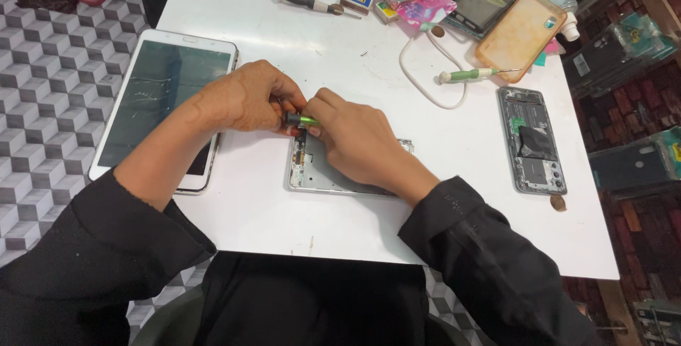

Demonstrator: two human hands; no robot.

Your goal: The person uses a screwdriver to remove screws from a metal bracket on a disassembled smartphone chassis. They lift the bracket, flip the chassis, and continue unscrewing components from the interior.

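An opened silver phone frame (312,172) lies flat on the white table (284,225) right in front of me. My left hand (248,97) and my right hand (355,140) meet above its top left corner. Both pinch a small screwdriver with a green and black handle (301,119), which lies nearly level between the fingertips. My right hand and forearm cover most of the frame's middle and right side. The screwdriver's tip is hidden by my fingers.
A white tablet with a cracked dark screen (159,101) lies left. An open phone body (532,140) lies right, a green-handled screwdriver (472,74) and an orange case (521,34) above it. A black-handled screwdriver (308,2), white cable and clutter crowd the far edge.
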